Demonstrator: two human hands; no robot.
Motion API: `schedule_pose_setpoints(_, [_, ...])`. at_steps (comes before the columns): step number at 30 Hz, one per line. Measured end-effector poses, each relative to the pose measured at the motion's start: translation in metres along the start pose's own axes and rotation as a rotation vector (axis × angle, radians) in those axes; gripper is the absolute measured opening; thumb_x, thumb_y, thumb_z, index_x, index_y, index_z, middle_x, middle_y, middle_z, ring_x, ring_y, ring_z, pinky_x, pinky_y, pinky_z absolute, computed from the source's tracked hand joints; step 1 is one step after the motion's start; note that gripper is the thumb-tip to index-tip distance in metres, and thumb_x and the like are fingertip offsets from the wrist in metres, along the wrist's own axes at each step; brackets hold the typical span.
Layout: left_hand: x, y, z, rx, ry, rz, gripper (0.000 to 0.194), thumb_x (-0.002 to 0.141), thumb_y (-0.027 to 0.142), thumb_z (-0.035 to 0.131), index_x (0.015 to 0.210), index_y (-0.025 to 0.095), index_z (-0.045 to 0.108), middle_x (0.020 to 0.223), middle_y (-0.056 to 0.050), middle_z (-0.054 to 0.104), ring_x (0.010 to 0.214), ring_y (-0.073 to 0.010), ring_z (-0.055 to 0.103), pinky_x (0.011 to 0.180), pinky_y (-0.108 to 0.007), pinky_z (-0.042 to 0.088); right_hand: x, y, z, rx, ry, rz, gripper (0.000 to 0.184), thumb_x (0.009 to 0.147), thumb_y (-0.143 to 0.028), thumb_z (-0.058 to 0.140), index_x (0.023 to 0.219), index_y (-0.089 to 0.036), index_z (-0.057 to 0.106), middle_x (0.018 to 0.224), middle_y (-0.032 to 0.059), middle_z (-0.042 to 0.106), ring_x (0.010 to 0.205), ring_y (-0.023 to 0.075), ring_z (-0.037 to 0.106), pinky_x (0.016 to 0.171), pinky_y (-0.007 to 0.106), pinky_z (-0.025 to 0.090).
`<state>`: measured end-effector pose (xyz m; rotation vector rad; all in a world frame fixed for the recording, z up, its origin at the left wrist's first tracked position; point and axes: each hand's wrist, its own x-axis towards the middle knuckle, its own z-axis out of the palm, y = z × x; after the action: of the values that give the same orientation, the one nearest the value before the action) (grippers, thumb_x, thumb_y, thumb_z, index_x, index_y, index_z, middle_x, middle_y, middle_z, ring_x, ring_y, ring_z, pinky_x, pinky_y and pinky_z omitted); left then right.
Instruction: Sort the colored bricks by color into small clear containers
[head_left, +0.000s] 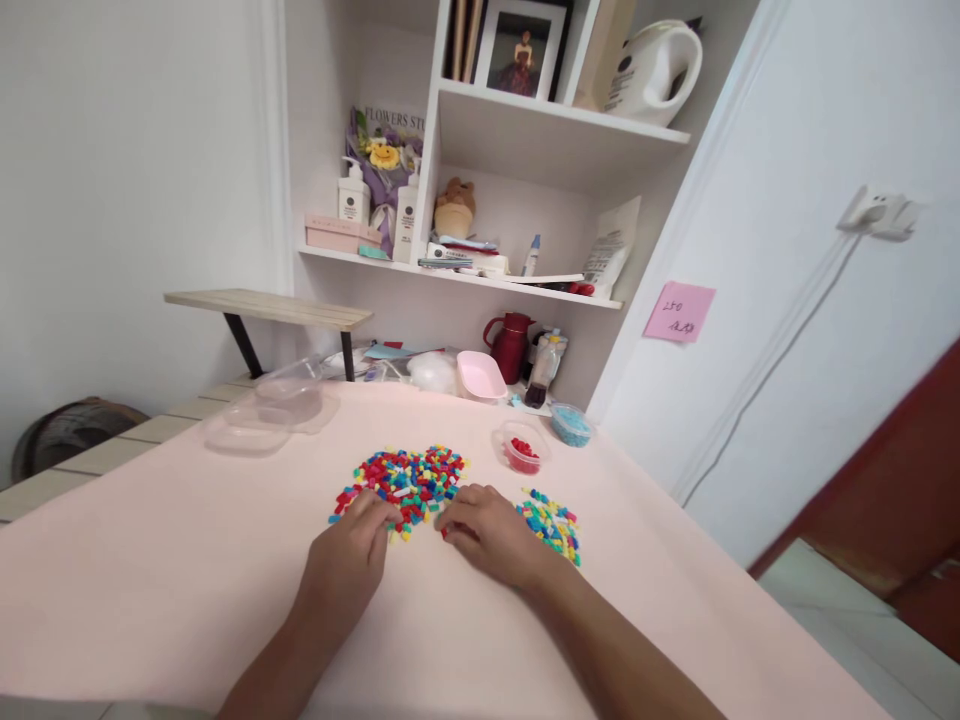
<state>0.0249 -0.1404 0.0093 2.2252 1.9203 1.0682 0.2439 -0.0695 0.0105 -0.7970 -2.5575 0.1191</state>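
Note:
A pile of small, multicoloured plastic building bricks (409, 478) is spread over the pink table cover. My left hand (360, 535) rests at the pile's near left edge, its fingers bent and thumb and forefinger drawn together; what they pinch, if anything, is hidden. At the near right edge is my right hand (484, 530), fingers curled down, with a small red brick (444, 534) showing at the fingertips. Partly behind the right wrist lies a second, smaller group of mixed bricks (551, 525). Beyond it stands a clear tub of red bricks (523, 455).
Near the far right edge sits a tub of light-blue pieces (571, 425). Clear plastic containers (251, 425) lie at the far left. A pink box (481, 376), a red jug (512, 345) and a bottle (545, 370) line the back, below white shelves (525, 285).

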Motion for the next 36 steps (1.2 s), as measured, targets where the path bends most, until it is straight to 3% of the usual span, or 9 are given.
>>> schedule_pose_setpoints(7, [0.002, 0.002, -0.002, 0.008, -0.051, 0.007, 0.030, 0.088, 0.017, 0.036, 0.085, 0.027, 0.064, 0.092, 0.002, 0.068, 0.082, -0.0133, 0.065, 0.071, -0.024, 0.048, 0.001, 0.004, -0.005, 0.088, -0.012, 0.014, 0.016, 0.090, -0.021, 0.055, 0.088, -0.023, 0.070, 0.087, 0.0036, 0.067, 0.086, 0.0177, 0.059, 0.084, 0.031, 0.042])
schedule_pose_setpoints(11, [0.002, -0.001, 0.001, 0.016, -0.116, 0.022, 0.032, 0.088, 0.016, 0.034, 0.085, 0.027, 0.065, 0.096, 0.001, 0.069, 0.085, -0.0139, 0.066, 0.075, -0.026, 0.049, 0.002, 0.008, -0.015, 0.333, 0.069, 0.130, 0.022, 0.092, -0.022, 0.050, 0.085, -0.021, 0.071, 0.089, 0.0040, 0.069, 0.084, 0.0158, 0.061, 0.079, 0.027, 0.046])
schedule_pose_setpoints(15, [0.001, -0.005, 0.005, 0.006, -0.168, 0.070, 0.032, 0.086, 0.015, 0.036, 0.086, 0.027, 0.065, 0.098, 0.002, 0.070, 0.084, -0.0141, 0.068, 0.073, -0.026, 0.049, 0.000, 0.030, -0.026, 0.548, 0.263, 0.401, 0.025, 0.089, -0.033, 0.051, 0.083, -0.018, 0.070, 0.072, 0.0010, 0.064, 0.064, 0.0136, 0.057, 0.061, 0.024, 0.046])
schedule_pose_setpoints(18, [0.002, -0.007, 0.008, 0.003, -0.202, 0.118, 0.033, 0.086, 0.013, 0.036, 0.084, 0.027, 0.065, 0.094, 0.002, 0.070, 0.083, -0.0141, 0.068, 0.071, -0.026, 0.049, -0.006, 0.052, -0.036, 0.626, 0.518, 0.557, 0.030, 0.085, -0.041, 0.053, 0.084, -0.017, 0.070, 0.058, -0.0028, 0.055, 0.051, 0.0120, 0.049, 0.050, 0.023, 0.040])
schedule_pose_setpoints(21, [0.003, -0.006, 0.008, 0.015, -0.237, 0.135, 0.033, 0.086, 0.013, 0.034, 0.084, 0.026, 0.064, 0.092, 0.001, 0.069, 0.081, -0.0138, 0.067, 0.070, -0.026, 0.048, -0.013, 0.074, -0.046, 0.568, 0.791, 0.651, 0.036, 0.082, -0.048, 0.056, 0.086, -0.016, 0.071, 0.053, -0.0035, 0.052, 0.049, 0.0127, 0.046, 0.049, 0.025, 0.039])
schedule_pose_setpoints(24, [0.003, -0.004, 0.008, 0.027, -0.255, 0.138, 0.033, 0.087, 0.013, 0.033, 0.085, 0.026, 0.064, 0.092, 0.001, 0.069, 0.080, -0.0142, 0.067, 0.070, -0.026, 0.048, -0.021, 0.094, -0.050, 0.496, 0.929, 0.715, 0.041, 0.081, -0.051, 0.057, 0.093, -0.014, 0.072, 0.059, -0.0007, 0.058, 0.050, 0.0136, 0.050, 0.053, 0.027, 0.043])
schedule_pose_setpoints(29, [0.004, -0.003, 0.007, 0.007, -0.265, 0.128, 0.033, 0.086, 0.013, 0.034, 0.083, 0.026, 0.065, 0.093, 0.000, 0.070, 0.082, -0.0155, 0.067, 0.071, -0.027, 0.048, -0.028, 0.110, -0.048, 0.576, 0.895, 0.693, 0.055, 0.081, -0.055, 0.055, 0.118, -0.015, 0.065, 0.090, 0.0076, 0.071, 0.060, 0.0155, 0.061, 0.059, 0.029, 0.049])
schedule_pose_setpoints(33, [0.004, -0.004, 0.008, -0.003, -0.250, 0.133, 0.032, 0.085, 0.013, 0.036, 0.081, 0.026, 0.065, 0.090, 0.000, 0.070, 0.078, -0.0148, 0.067, 0.068, -0.026, 0.047, -0.026, 0.100, -0.048, 0.534, 0.854, 0.658, 0.051, 0.085, -0.056, 0.051, 0.109, -0.014, 0.069, 0.080, 0.0059, 0.069, 0.061, 0.0165, 0.060, 0.062, 0.031, 0.050])
schedule_pose_setpoints(36, [0.003, -0.004, 0.009, 0.000, -0.223, 0.132, 0.034, 0.085, 0.012, 0.035, 0.084, 0.027, 0.065, 0.093, 0.001, 0.070, 0.078, -0.0137, 0.067, 0.068, -0.025, 0.047, -0.018, 0.082, -0.045, 0.421, 0.713, 0.544, 0.039, 0.090, -0.046, 0.050, 0.105, -0.017, 0.071, 0.088, 0.0068, 0.070, 0.074, 0.0190, 0.063, 0.071, 0.033, 0.051])
